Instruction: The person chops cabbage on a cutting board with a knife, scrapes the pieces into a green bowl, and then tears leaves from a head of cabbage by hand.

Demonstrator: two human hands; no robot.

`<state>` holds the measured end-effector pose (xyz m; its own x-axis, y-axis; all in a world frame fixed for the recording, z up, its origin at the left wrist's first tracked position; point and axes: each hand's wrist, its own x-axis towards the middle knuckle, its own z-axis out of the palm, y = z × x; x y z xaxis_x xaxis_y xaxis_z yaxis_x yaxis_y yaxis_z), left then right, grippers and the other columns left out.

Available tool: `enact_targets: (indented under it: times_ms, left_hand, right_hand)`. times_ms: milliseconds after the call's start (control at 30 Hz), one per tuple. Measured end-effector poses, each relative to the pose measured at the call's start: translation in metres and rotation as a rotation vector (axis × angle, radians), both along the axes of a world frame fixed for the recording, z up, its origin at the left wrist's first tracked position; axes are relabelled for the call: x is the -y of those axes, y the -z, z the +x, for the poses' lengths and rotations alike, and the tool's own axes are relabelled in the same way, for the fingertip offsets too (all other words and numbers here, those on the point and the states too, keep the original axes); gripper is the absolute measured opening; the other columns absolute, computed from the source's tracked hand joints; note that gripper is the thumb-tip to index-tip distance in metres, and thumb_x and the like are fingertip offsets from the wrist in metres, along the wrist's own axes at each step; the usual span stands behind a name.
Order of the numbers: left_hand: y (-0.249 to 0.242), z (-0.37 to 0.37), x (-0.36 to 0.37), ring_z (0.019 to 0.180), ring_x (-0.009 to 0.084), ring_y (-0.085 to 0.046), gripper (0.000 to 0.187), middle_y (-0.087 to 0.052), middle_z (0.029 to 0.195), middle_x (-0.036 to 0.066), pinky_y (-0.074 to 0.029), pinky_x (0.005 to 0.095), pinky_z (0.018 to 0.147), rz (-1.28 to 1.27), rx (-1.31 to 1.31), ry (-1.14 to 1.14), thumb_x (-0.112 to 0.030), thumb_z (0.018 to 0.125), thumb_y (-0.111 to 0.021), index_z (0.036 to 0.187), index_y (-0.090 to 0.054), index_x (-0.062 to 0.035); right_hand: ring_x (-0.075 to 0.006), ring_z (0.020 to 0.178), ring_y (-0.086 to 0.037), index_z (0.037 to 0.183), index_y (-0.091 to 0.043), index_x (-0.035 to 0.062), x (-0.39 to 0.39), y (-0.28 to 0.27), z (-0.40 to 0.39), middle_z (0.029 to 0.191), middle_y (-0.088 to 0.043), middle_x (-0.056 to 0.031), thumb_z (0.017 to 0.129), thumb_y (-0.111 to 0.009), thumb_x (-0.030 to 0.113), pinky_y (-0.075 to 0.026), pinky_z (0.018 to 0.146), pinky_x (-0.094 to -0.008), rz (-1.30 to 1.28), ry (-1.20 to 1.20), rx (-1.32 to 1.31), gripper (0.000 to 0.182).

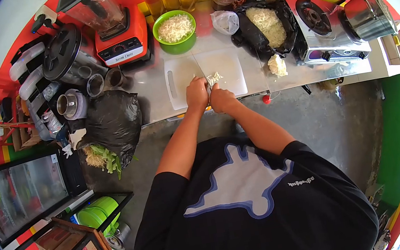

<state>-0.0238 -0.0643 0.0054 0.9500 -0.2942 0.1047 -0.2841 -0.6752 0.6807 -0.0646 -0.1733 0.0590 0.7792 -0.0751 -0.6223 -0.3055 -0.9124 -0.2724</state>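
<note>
A white cutting board [179,78] lies at the counter's front edge. My right hand [222,99] is closed round the handle of a knife [202,71], whose thin blade points away from me over the board. Beside the blade, on its right, sits a small heap of pale shredded cabbage [214,77]. Close to the left side of the blade, my left hand [197,94] is curled with its fingers down on the board; what it grips is hidden. Behind the board stands a green bowl [177,45] of shredded cabbage [174,28].
A black plastic bag [292,32] of shreds [268,25] and a cabbage piece [277,66] lie right of the board. Farther right is a gas stove [330,36] with a pot [370,17]. A red blender [121,48] and a filled black bag [113,120] stand left.
</note>
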Motion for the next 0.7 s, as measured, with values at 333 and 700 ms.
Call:
enact_targets:
  times_ms: [333, 700]
  left_hand:
    - [0.003, -0.001, -0.001, 0.082, 0.0372, -0.065, 0.006, -0.064, 0.090, 0.015, -0.052, 0.0466, 0.072, -0.035, 0.013, -0.019, -0.002, 0.080, -0.062, 0.078, -0.067, -0.0023]
    - [0.007, -0.002, 0.001, 0.081, 0.0371, -0.065, 0.006, -0.066, 0.088, 0.015, -0.053, 0.0465, 0.072, -0.017, 0.071, -0.032, -0.003, 0.078, -0.064, 0.076, -0.069, -0.0020]
  right_hand:
    - [-0.0430, 0.112, -0.066, 0.122, -0.038, -0.0086, -0.003, -0.005, -0.005, 0.116, -0.066, -0.0312, 0.086, -0.065, 0.010, -0.052, 0.096, -0.0459, 0.000, 0.001, -0.016, 0.048]
    - [-0.0422, 0.112, -0.066, 0.121, -0.039, -0.0089, -0.005, 0.000, -0.004, 0.114, -0.066, -0.0307, 0.085, -0.065, 0.009, -0.053, 0.094, -0.0459, 0.001, -0.012, 0.006, 0.048]
